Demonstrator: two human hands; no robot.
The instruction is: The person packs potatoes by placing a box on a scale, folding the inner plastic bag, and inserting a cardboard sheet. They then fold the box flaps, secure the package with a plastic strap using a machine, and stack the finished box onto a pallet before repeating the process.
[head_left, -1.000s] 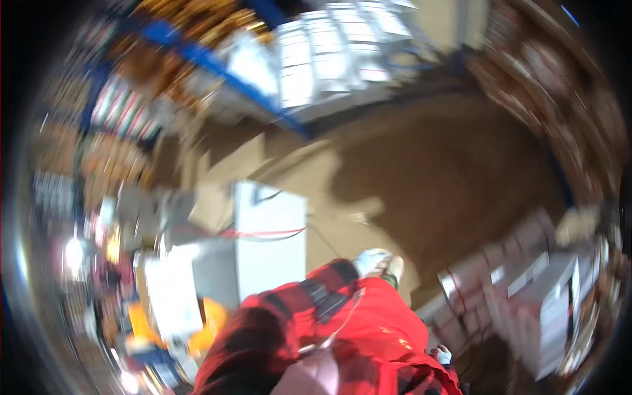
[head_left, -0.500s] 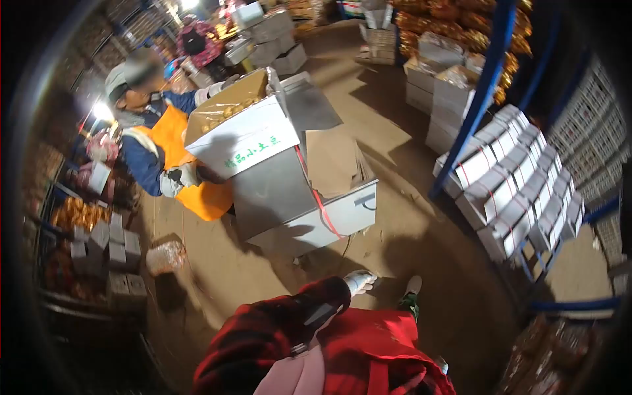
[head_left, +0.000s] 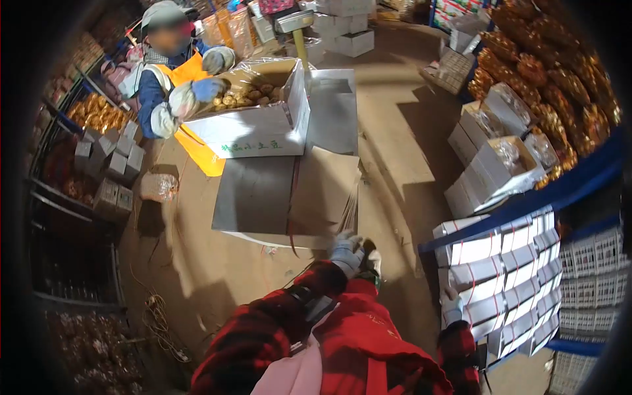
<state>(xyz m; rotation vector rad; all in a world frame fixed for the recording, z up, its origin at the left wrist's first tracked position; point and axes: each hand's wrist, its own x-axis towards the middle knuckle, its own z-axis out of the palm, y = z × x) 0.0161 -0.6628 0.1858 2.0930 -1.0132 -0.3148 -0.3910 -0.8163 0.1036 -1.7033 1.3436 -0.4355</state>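
At the near edge of the table [head_left: 253,191], 1 left hand [head_left: 345,253] is beside cardboard sheets [head_left: 319,191], 1 potato box [head_left: 247,135] beyond; 1 right hand [head_left: 451,307] is near white boxes [head_left: 480,271]. Open floor [head_left: 405,283] between; both grips unclear.

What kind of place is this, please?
It looks like a packing shed or storeroom for potatoes: a co-worker handles potatoes in an open box, white cartons are stacked on the right, and bagged goods are piled behind them.
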